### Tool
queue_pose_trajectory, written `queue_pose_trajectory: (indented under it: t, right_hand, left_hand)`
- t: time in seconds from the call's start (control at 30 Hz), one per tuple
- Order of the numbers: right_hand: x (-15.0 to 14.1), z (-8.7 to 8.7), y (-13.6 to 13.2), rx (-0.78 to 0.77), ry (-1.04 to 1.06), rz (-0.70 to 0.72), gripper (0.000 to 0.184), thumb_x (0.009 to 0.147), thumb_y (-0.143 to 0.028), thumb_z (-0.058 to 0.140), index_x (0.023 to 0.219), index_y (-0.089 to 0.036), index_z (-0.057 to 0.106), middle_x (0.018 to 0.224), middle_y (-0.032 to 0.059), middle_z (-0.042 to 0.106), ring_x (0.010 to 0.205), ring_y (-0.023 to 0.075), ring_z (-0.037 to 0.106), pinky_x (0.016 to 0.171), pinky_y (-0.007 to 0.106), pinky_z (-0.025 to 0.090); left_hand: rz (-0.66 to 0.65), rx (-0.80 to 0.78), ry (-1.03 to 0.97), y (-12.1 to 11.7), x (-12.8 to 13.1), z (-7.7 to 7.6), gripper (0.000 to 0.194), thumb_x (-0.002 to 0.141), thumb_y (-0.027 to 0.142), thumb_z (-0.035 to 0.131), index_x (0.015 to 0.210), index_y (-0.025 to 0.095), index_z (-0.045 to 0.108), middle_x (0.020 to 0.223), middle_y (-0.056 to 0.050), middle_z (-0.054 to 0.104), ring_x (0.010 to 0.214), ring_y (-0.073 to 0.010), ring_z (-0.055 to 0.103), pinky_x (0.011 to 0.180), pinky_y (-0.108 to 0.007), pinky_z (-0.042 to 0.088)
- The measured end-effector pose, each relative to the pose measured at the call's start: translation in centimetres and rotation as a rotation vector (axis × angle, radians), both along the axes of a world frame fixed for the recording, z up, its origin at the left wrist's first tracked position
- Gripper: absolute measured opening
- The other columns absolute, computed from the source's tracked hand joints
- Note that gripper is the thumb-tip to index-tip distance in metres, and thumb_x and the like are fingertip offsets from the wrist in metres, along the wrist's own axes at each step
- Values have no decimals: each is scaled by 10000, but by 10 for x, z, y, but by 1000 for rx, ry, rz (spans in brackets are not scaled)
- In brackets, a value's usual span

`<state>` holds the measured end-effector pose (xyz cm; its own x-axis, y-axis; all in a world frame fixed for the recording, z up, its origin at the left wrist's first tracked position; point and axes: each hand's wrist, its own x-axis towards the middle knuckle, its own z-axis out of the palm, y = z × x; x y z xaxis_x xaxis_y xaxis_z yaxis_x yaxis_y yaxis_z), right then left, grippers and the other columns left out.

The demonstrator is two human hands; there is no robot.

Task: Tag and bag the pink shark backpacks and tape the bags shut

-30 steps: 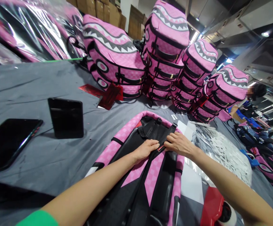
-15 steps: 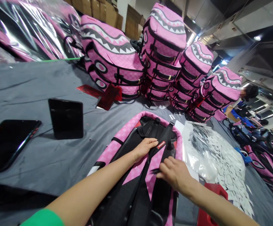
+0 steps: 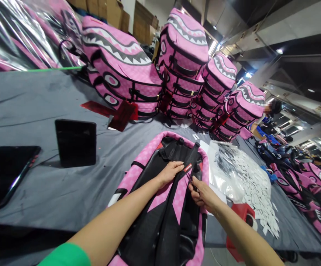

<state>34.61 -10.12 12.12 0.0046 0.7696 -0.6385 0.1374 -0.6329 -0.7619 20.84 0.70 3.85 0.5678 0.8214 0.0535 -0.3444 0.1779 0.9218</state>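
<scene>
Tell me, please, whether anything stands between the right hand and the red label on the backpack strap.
Nothing visible blocks the way: only the slim dark item in the right hand lies between that hand and the red label. The left hand is on the backpack, to the label's left, outside that gap.

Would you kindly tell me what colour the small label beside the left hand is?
The small label is red with a white middle; head view.

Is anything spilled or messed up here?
Maybe the white slips: they look spilled because they spread in a messy jumble beside the clear plastic bag. The nearest pink-and-black backpack shows no obvious damage.
</scene>
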Motion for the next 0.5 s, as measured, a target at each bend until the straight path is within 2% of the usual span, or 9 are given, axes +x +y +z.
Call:
queue_pose_trajectory:
  t: [0.3,0.5]
  right_hand:
    - [-2,2,19,-101,-19,-35,553,909,-733,467,732,-211,426,468,-124,276,397,35,93,365,146,53]
    - [6,1,25,-133,-24,-24,524,948,-676,455,717,-205,435,457,-124,268,393,35,85,355,133,67]
  left_hand:
    - [-19,66,1,1,-1,0,439,753,591,648,711,154,644,672,22,539,652,-130,449,619,-255,347]
    - [-10,152,50,2,-6,4,381,794,523,631,697,157,675,720,12,556,718,-146,464,667,-257,360]
